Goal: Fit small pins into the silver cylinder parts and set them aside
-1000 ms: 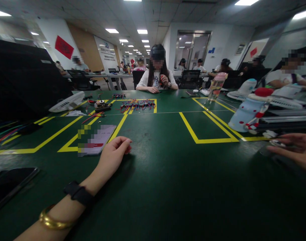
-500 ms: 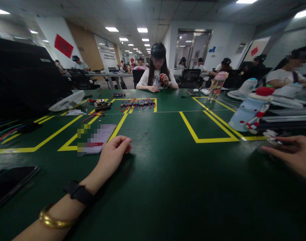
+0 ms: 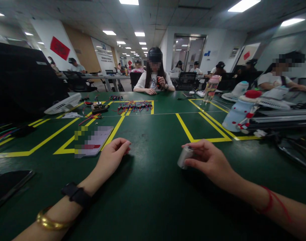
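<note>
My right hand [image 3: 210, 160] rests on the green table [image 3: 153, 201], fingers wrapped round a small silver cylinder [image 3: 184, 157] that looks like a little motor. My left hand [image 3: 112, 157] lies on the table to the left, loosely curled with nothing visible in it, its fingertips close to a blurred-out phone [image 3: 94, 141]. A black band and a gold bangle [image 3: 48, 221] sit on my left forearm. A red string circles my right wrist.
Yellow tape lines mark boxes on the table. A pile of coloured wires [image 3: 134, 106] and a small white fan [image 3: 62, 104] lie farther back. A blue-and-white bottle [image 3: 239, 112] lies at the right beside black rails. A person [image 3: 154, 78] sits opposite; others sit at the right.
My right hand has come in from the far right edge to the middle of the table, carrying the silver cylinder. My left hand has stayed put.
</note>
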{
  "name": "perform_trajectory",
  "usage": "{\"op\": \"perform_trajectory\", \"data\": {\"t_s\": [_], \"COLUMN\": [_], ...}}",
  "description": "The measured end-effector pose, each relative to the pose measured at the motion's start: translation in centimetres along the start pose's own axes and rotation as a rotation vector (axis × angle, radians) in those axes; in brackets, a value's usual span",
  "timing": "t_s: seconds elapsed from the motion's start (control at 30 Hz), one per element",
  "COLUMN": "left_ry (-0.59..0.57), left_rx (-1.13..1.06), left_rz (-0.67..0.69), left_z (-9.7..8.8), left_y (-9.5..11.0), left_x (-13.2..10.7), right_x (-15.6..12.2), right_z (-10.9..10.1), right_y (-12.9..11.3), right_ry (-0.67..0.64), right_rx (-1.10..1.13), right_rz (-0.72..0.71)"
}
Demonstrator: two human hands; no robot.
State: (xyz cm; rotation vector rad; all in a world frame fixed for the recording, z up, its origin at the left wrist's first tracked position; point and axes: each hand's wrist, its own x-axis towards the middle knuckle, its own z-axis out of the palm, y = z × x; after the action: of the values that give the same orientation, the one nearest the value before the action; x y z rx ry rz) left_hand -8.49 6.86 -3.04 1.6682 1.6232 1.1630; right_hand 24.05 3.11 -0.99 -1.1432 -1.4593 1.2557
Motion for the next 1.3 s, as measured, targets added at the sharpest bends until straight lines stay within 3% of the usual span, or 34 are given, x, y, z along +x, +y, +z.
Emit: {"op": "perform_trajectory", "data": {"t_s": [0.07, 0.13, 0.27, 0.37, 0.53, 0.83, 1.03, 1.3], "left_ry": [0.016, -0.004, -0.255, -0.335, -0.267, -0.213, -0.117, -0.128], "left_rx": [0.037, 0.061, 0.025, 0.027, 0.009, -0.015, 0.035, 0.025], "left_rz": [0.069, 0.203, 0.502, 0.560, 0.566, 0.679, 0.859, 0.847], "left_z": [-0.2, -0.2, 0.8, 2.2, 3.5, 3.6, 3.4, 3.2], "left_y": [0.7, 1.9, 5.4, 7.3, 8.0, 7.8, 7.5, 7.8], "left_x": [-0.6, -1.5, -4.3, -6.1, -7.0, -7.0, -7.3, -7.5], "right_x": [0.7, 1.2, 1.5, 1.2, 0.6, 0.5, 0.3, 0.2], "right_z": [3.1, 4.7, 5.2, 5.0, 5.3, 5.4, 5.5, 5.4], "right_y": [-0.4, -0.5, 0.3, 0.9, 1.1, 1.2, 1.2, 1.2], "right_ry": [-0.142, -0.248, -0.350, -0.420, -0.516, -0.542, -0.540, -0.567], "right_rx": [0.265, 0.509, 0.770, 0.778, 0.653, 0.624, 0.663, 0.675], "right_rz": [0.185, 0.366, 0.547, 0.520, 0.444, 0.399, 0.374, 0.381]}}
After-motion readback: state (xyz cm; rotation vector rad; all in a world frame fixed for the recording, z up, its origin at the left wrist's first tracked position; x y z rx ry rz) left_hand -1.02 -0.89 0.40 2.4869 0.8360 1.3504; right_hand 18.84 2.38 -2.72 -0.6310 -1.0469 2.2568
